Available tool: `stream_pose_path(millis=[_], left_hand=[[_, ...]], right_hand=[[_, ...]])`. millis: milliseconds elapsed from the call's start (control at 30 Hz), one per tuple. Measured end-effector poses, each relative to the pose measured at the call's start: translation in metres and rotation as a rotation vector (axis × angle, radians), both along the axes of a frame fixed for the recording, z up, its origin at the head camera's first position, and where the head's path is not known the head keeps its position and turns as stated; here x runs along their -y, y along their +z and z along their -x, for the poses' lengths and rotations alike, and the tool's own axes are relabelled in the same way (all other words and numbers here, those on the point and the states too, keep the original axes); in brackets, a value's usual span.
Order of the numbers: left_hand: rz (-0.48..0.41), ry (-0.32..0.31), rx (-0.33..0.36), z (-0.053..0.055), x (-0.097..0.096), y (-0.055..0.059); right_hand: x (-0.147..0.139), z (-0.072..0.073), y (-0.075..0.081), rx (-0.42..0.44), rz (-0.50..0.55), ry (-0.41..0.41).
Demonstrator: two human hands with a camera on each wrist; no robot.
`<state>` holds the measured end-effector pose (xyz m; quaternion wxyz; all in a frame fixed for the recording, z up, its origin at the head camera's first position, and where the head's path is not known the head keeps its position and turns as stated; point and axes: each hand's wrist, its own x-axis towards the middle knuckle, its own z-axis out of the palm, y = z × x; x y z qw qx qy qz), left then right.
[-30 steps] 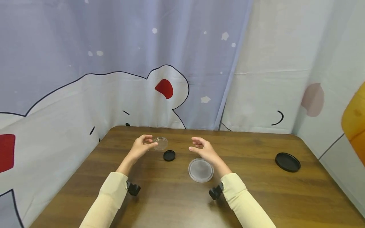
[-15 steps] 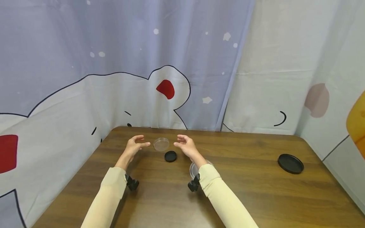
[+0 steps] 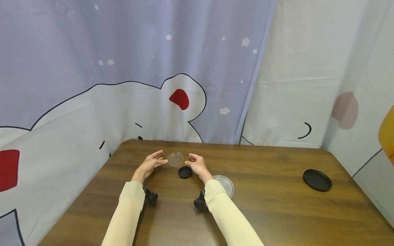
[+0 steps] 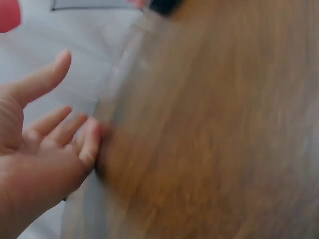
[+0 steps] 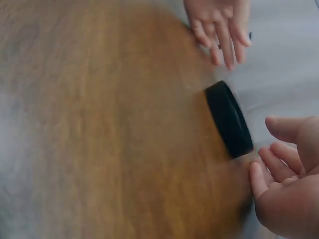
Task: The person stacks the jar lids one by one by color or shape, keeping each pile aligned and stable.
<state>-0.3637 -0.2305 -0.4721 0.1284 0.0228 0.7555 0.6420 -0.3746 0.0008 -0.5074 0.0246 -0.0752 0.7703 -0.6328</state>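
Note:
On the far part of the table, a small clear shallow round dish (image 3: 175, 159) lies between the two hands. My left hand (image 3: 151, 164) is just left of it, fingers extended and thumb apart, holding nothing. To the right, my right hand (image 3: 197, 165) has bent, relaxed fingers with nothing in them. A small black round lid-like disc (image 3: 185, 172) with a raised rim sits just nearer than the clear dish; in the right wrist view this black disc (image 5: 229, 119) shows beside the right fingertips. Behind the right wrist, a larger clear round dish (image 3: 225, 185) is partly covered by the sleeve.
A larger black round shallow disc (image 3: 317, 180) lies far to the right on the brown wooden table (image 3: 277, 205). Printed curtains (image 3: 215, 68) hang close behind the table's back edge and along its sides. Both wrists carry small black cameras.
The right hand has moved left toward the small clear dish, its forearm now overlapping the larger one. The left hand drew left, then came back right beside the small dish. The discs stay put.

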Motion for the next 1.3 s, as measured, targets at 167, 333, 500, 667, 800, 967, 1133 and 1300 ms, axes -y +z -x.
stream_pose_path(millis=[167,333,500,667,800,967,1133,1300], left_hand=[[0.057,-0.064,-0.004,0.009,-0.006,-0.002],[0.137,-0.025,-0.027,0.011,-0.014,-0.006],[0.194,0.025,-0.055,0.007,-0.017,-0.01],[0.245,0.077,-0.085,0.004,-0.019,-0.014],[0.278,0.081,-0.101,0.004,-0.024,-0.011],[0.291,0.077,-0.101,0.006,-0.028,-0.01],[0.29,0.052,-0.097,0.006,-0.026,-0.008],[0.247,0.049,-0.096,0.005,-0.022,-0.008]], right_hand=[[0.007,-0.006,0.01,-0.009,-0.067,-0.073],[0.007,-0.011,0.021,-0.055,-0.188,-0.13],[0.008,-0.015,0.024,-0.057,-0.238,-0.133],[0.01,-0.016,0.024,-0.041,-0.291,-0.104],[0.009,-0.014,0.024,-0.028,-0.35,-0.072],[0.006,-0.013,0.022,-0.041,-0.388,-0.065],[0.008,-0.015,0.022,-0.038,-0.34,-0.127],[0.009,-0.016,0.024,-0.041,-0.266,-0.138]])
